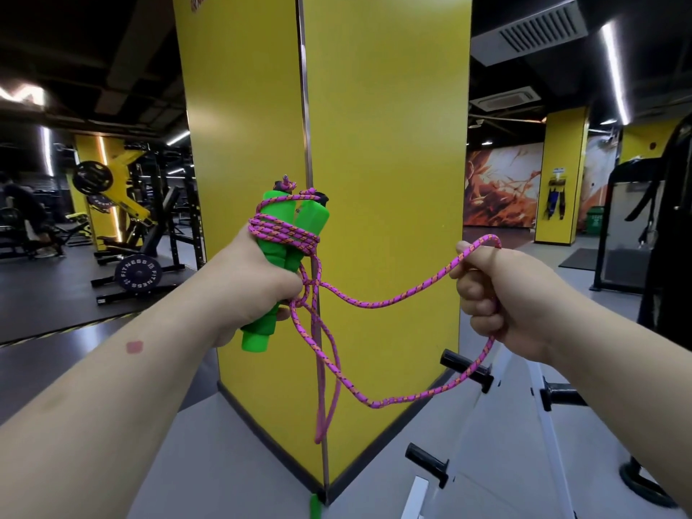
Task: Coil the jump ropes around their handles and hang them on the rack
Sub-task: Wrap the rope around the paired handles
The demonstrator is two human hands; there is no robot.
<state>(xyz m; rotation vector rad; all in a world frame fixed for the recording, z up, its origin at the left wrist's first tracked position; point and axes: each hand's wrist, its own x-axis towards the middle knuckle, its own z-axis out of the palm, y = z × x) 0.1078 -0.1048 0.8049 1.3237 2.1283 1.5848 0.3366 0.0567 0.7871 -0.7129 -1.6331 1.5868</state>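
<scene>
2 hands: L w/ 2 green handles, R w/ 1 pink rope.

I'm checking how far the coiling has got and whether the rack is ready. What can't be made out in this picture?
- Middle of the green handles, head view: covered by the left hand.
- Rope inside the right hand: curled fingers hide it.
- White rack, bottom right: cut off by the frame edge and the right forearm; only some black pegs show.
- Green object at the yellow pillar's base: cut off by the bottom edge.
</scene>
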